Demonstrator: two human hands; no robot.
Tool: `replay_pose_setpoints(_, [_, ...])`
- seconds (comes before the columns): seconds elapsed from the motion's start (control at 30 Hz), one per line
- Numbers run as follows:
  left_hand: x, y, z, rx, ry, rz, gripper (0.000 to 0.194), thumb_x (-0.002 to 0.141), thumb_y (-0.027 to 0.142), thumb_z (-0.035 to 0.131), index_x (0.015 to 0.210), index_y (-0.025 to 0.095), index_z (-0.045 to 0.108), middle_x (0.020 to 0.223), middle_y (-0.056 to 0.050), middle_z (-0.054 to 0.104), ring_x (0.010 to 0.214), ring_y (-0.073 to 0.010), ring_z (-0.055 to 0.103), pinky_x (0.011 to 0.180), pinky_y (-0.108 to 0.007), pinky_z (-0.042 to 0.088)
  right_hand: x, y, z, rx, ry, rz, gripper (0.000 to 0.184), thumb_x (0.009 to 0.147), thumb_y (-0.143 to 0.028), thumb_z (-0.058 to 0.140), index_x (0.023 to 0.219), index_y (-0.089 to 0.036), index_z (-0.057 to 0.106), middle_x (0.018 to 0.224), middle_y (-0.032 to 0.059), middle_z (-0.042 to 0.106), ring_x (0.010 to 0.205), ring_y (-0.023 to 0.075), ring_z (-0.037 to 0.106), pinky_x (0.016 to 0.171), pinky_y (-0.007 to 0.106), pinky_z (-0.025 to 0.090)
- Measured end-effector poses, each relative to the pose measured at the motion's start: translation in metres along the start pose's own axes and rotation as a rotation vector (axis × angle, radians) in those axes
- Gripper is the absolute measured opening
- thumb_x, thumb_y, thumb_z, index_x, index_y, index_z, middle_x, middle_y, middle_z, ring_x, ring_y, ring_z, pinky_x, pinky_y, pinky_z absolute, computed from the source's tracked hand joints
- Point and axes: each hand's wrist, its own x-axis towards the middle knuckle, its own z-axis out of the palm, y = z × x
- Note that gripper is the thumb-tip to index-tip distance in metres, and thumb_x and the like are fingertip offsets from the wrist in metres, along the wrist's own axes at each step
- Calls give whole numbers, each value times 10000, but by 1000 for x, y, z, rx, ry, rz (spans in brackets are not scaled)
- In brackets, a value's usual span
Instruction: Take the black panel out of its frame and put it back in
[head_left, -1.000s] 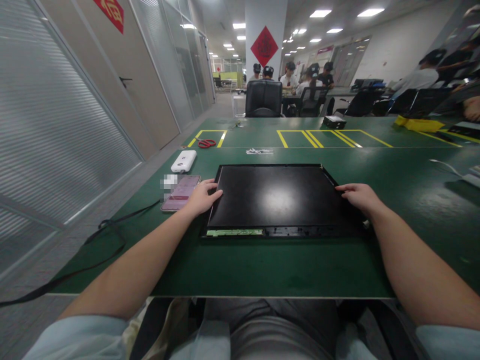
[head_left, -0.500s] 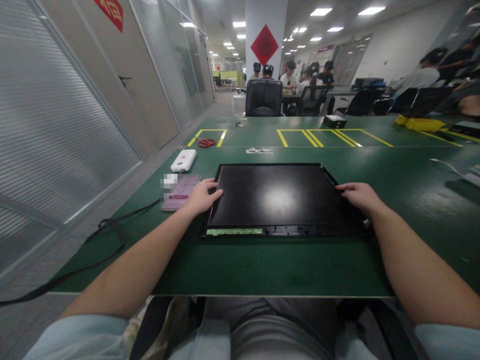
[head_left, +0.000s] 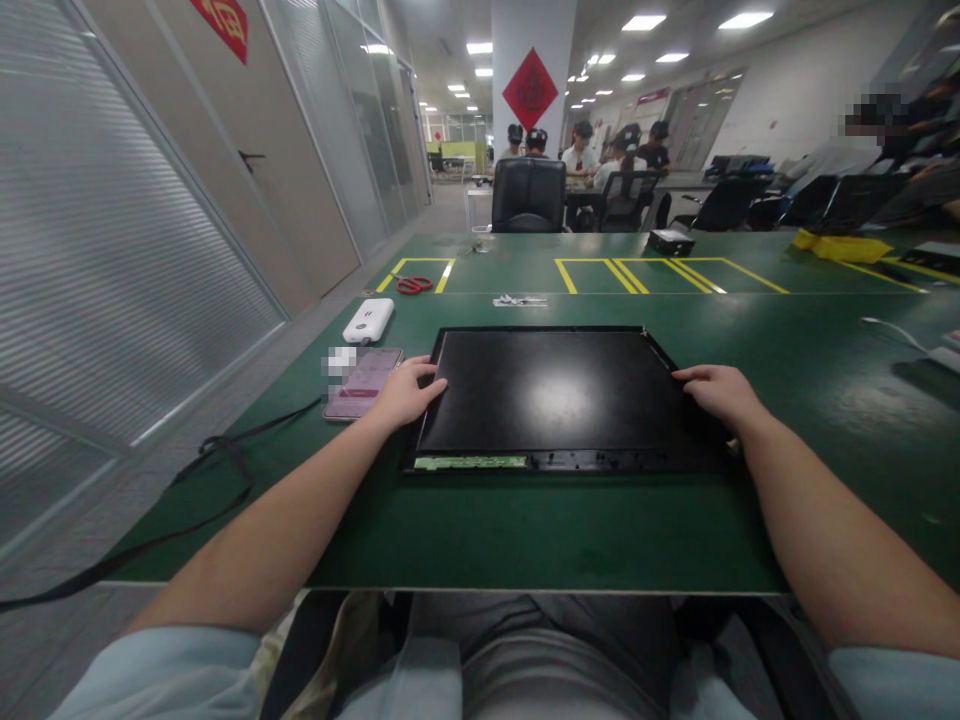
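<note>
A black display panel (head_left: 525, 395) lies flat on the green table, a green circuit strip (head_left: 471, 463) showing along its near edge. My left hand (head_left: 409, 393) grips the panel's left edge, thumb on top and fingers along the side. On the opposite edge, my right hand (head_left: 718, 393) holds the panel's frame with its fingertips; part of that hand's grip is hidden. Just left of my left hand is a phone (head_left: 364, 385) with a lit screen, and a white power bank (head_left: 369, 320) rests beyond it.
Red-handled scissors (head_left: 414, 285) and small white scraps (head_left: 520, 300) lie farther back on the table (head_left: 525, 540). A black strap (head_left: 225, 445) trails over its left side. Beyond stand a small black box (head_left: 670, 242), a yellow item (head_left: 840, 247) and an office chair (head_left: 529, 195). Several people sit in the background.
</note>
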Motion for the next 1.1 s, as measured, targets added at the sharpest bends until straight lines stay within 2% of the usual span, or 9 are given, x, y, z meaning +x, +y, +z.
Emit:
replay_pose_setpoints(0.2, [1, 0, 1, 9, -10, 0, 414, 859, 434, 631, 1146, 189, 803, 1431, -130, 656, 1343, -343, 590, 1188, -473, 423, -2, -2, -1, -27, 6, 2, 369, 722, -84, 616, 1003, -180, 835, 851, 84, 753, 753, 222, 674, 797, 347, 536])
replay_pose_setpoints(0.63, [-1, -1, 2, -3, 12, 10, 392, 848, 438, 650, 1125, 196, 789, 1423, -130, 653, 1339, -335, 596, 1193, -479, 414, -1, 0, 1, -7, 36, -13, 324, 711, -98, 616, 928, -206, 831, 844, 86, 756, 799, 244, 689, 824, 368, 542])
replay_pose_setpoints(0.83, [-2, 1, 2, -1, 7, 7, 438, 858, 431, 634, 1155, 136, 763, 1455, -186, 615, 1363, -340, 575, 1202, -474, 394, -2, 0, 1, -6, 33, -5, 336, 712, -101, 615, 948, -201, 832, 877, 90, 759, 805, 245, 693, 835, 371, 541])
replay_pose_setpoints(1.1, [-2, -2, 5, 10, 25, 47, 373, 867, 418, 602, 1117, 176, 736, 1409, -153, 638, 1367, -314, 566, 1198, -480, 396, 3, 3, 1, -28, 22, -36, 308, 704, -121, 619, 920, -209, 819, 859, 81, 754, 818, 252, 687, 856, 385, 544])
